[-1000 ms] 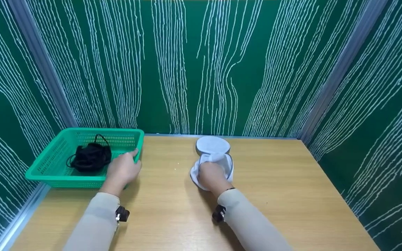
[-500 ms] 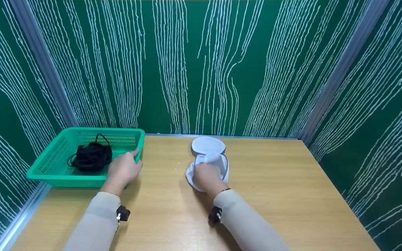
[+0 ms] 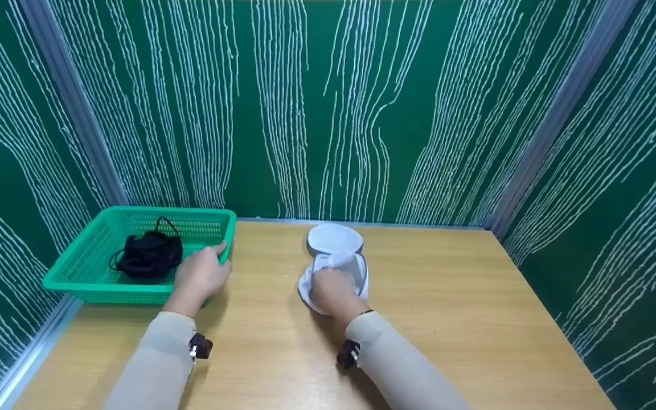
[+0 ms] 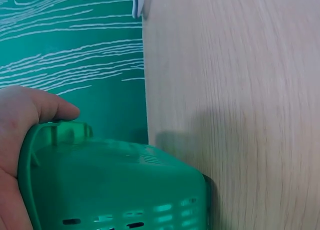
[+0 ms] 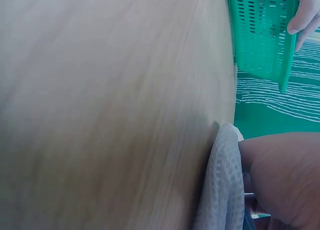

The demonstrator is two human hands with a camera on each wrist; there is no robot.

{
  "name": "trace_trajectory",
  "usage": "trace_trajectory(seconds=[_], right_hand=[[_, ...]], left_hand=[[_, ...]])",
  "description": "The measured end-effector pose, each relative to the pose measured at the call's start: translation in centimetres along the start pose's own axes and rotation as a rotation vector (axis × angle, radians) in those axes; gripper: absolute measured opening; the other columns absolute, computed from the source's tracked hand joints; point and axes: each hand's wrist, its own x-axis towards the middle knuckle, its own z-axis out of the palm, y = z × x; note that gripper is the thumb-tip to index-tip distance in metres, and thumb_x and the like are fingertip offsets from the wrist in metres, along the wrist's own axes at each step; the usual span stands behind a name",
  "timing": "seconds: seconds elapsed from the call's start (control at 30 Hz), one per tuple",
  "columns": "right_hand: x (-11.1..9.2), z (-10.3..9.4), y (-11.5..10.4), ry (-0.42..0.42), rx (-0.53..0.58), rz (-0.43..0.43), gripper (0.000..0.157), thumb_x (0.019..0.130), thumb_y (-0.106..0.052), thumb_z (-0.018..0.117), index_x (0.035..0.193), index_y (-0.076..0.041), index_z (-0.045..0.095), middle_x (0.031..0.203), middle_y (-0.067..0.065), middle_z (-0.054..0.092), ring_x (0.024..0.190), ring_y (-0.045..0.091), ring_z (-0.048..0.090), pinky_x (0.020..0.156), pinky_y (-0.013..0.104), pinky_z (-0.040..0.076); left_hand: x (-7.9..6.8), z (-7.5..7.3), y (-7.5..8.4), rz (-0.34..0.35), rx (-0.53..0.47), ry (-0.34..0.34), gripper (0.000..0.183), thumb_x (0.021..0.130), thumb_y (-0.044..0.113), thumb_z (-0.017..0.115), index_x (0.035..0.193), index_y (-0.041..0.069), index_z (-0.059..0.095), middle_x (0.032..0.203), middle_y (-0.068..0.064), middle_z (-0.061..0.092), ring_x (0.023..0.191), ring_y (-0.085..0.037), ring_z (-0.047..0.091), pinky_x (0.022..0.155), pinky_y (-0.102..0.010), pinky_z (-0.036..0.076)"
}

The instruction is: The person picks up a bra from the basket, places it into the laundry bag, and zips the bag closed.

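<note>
1. The green plastic basket point(image 3: 106, 287) sits at the bench's far left corner, its long axis running side to side; it is the landmark here.
2. Within the basket, right of its middle, lies a black cloth bundle point(image 3: 148, 256) with thin cord loops at its top and left.
3. At the basket's right end, the left hand point(image 3: 200, 279) grasps the rim, thumb outside and fingers over the inner side.
4. Well to the right of the basket, a pale fabric pouch point(image 3: 304, 286) lies with its mouth up. The right hand point(image 3: 333, 290) is at that mouth, much nearer than the left; its fingertips are hidden, so I cannot tell whether this grip is clenched, released or grasping something.
5. Adjoining the pouch's far side is a pale oval flap point(image 3: 335, 239); together they stretch away from the person, roughly across the basket's long axis. Whether they are joined is unclear.
6. Between pouch and basket interior stand the basket's right wall and the left hand. The wooden bench point(image 3: 464, 296) extends further right.
</note>
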Motion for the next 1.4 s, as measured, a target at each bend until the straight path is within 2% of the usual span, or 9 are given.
trace_trajectory(seconds=[0.23,0.33,0.47,0.7,0.8,0.93,1.07,1.2,1.4], right_hand=[[-0.6,-0.6,-0.2,0.005,0.037,-0.004,0.027,0.115,-0.031,0.064,0.105,-0.010,0.077,0.082,0.003,0.070,0.075,0.020,0.065,0.076,0.038,0.062],[-0.9,-1.2,0.0,-0.022,0.098,0.030,0.032,0.117,-0.039,0.063,0.107,-0.011,0.076,0.082,0.003,0.068,0.076,0.021,0.066,0.077,0.037,0.061],[-1.2,-2.5,0.5,-0.016,0.141,0.037,0.042,0.115,-0.052,0.063,0.106,-0.012,0.074,0.079,0.003,0.066,0.075,0.022,0.065,0.073,0.037,0.058],[-1.3,-4.9,2.7,0.208,0.140,-0.048,0.036,0.112,-0.036,0.072,0.087,-0.010,0.077,0.079,0.004,0.073,0.072,0.024,0.068,0.072,0.049,0.062],[-1.2,-5.6,4.2,0.242,0.235,-0.012,0.022,0.110,-0.026,0.074,0.106,-0.005,0.081,0.097,0.011,0.081,0.082,0.025,0.072,0.076,0.047,0.065],[-1.2,-6.5,6.2,0.231,0.301,0.067,0.032,0.109,-0.023,0.075,0.133,-0.003,0.077,0.125,0.019,0.081,0.098,0.027,0.073,0.081,0.043,0.067],[-1.4,-6.8,8.0,0.194,0.299,0.128,0.037,0.110,-0.028,0.073,0.137,-0.003,0.074,0.131,0.017,0.079,0.102,0.028,0.072,0.084,0.042,0.066],[-1.9,-6.8,9.4,0.135,0.310,0.190,0.039,0.113,-0.039,0.069,0.127,-0.003,0.077,0.118,0.014,0.078,0.098,0.029,0.070,0.088,0.045,0.062],[-2.4,-6.4,10.3,0.036,0.390,0.242,0.039,0.113,-0.044,0.070,0.113,-0.006,0.077,0.098,0.010,0.074,0.088,0.027,0.068,0.076,0.039,0.057]], left_hand=[[0.3,0.2,-0.2,0.007,0.005,-0.006,0.061,0.115,0.034,0.057,0.173,0.017,0.048,0.169,-0.026,0.055,0.079,-0.033,0.065,0.069,-0.046,0.055],[0.4,0.4,0.0,0.014,0.023,-0.006,0.061,0.117,0.041,0.055,0.173,0.016,0.048,0.175,-0.023,0.049,0.120,-0.045,0.073,0.097,-0.060,0.062],[0.5,0.3,0.2,0.005,0.031,0.012,0.065,0.119,0.049,0.051,0.171,0.010,0.050,0.173,-0.027,0.051,0.156,-0.051,0.053,0.124,-0.071,0.047],[0.6,-0.8,-0.7,0.003,0.071,0.154,0.053,0.117,0.039,0.058,0.155,0.003,0.066,0.153,-0.030,0.066,0.142,-0.054,0.061,0.112,-0.071,0.054],[1.2,-1.8,-2.0,-0.013,0.093,0.193,0.052,0.113,0.034,0.063,0.153,0.002,0.067,0.152,-0.031,0.064,0.144,-0.054,0.055,0.110,-0.072,0.055],[2.1,-3.3,-4.4,-0.050,0.117,0.199,0.060,0.108,0.032,0.071,0.157,-0.001,0.062,0.153,-0.035,0.056,0.141,-0.057,0.049,0.108,-0.074,0.054],[2.6,-4.6,-6.9,-0.109,0.145,0.130,0.074,0.103,0.035,0.079,0.160,-0.006,0.055,0.156,-0.042,0.046,0.140,-0.061,0.043,0.110,-0.079,0.050],[2.6,-5.3,-8.9,-0.170,0.158,-0.003,0.092,0.099,0.045,0.085,0.163,-0.009,0.046,0.162,-0.047,0.035,0.144,-0.066,0.036,0.113,-0.086,0.043],[2.6,-5.9,-9.8,-0.201,0.204,-0.135,0.097,0.097,0.048,0.087,0.164,-0.008,0.045,0.162,-0.049,0.036,0.145,-0.072,0.037,0.114,-0.091,0.039]])
